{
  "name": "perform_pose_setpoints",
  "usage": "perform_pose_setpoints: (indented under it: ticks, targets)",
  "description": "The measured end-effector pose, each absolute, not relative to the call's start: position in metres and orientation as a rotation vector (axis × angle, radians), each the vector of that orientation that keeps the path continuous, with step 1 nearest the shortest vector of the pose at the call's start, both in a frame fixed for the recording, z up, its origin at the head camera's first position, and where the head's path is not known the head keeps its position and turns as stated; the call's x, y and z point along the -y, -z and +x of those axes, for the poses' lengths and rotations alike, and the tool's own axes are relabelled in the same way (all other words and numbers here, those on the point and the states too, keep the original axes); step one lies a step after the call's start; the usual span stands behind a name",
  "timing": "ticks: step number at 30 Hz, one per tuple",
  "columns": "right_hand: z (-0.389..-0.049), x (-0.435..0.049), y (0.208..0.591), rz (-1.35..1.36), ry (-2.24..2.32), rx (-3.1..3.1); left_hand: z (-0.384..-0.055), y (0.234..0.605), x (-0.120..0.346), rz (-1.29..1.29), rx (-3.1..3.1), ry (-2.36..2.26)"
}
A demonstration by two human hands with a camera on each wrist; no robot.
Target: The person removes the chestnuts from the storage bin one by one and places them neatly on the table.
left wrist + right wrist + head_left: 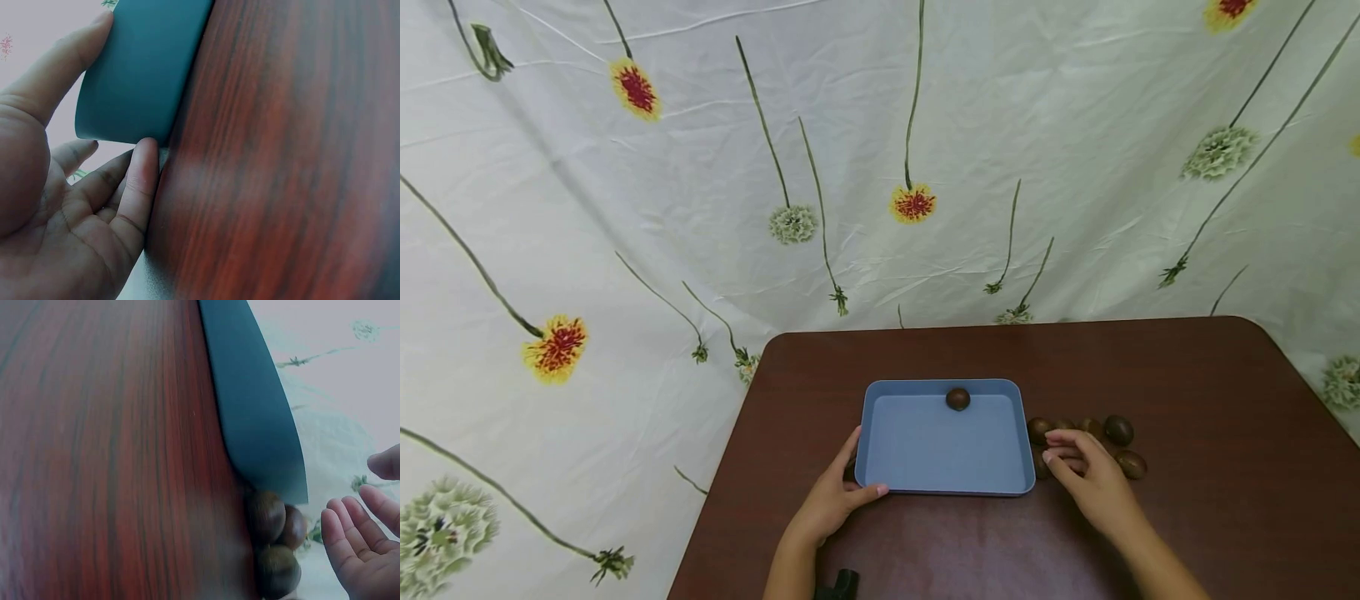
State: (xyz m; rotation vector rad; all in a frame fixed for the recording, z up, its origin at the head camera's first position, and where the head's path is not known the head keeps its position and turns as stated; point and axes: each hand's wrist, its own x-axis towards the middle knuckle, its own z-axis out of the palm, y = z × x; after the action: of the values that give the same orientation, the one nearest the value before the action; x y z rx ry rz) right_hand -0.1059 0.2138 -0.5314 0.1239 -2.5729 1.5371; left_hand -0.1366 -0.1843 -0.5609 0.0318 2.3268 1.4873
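A shallow blue tray (947, 450) lies on the table, one dark brown round thing (957, 399) in it by the far wall. My left hand (832, 502) rests against its near left corner, thumb on the near side, other fingers along the left side. In the left wrist view those fingers look mostly straight against the tray wall (144, 75). Several similar brown rounded things (1118, 430) are grouped just right of the tray. Over them hovers my right hand (1093, 483), fingers slightly bent, nothing visible in them. The right wrist view shows it apart from the brown things (278, 572).
The dark red-brown wooden table (1225, 500) has rounded far corners. Behind it hangs a pale cloth (850, 267) printed with flowers. Near my left wrist is a small black object (842, 585), partly cut off by the frame.
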Motion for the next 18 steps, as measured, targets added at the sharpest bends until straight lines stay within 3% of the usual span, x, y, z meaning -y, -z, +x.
perform_pose_setpoints:
  ticks: [18]
  targets:
    - [-0.137,-0.174,0.535,0.253,-1.541,2.586,-0.136,0.562,0.184,0.042,-2.336,-1.494]
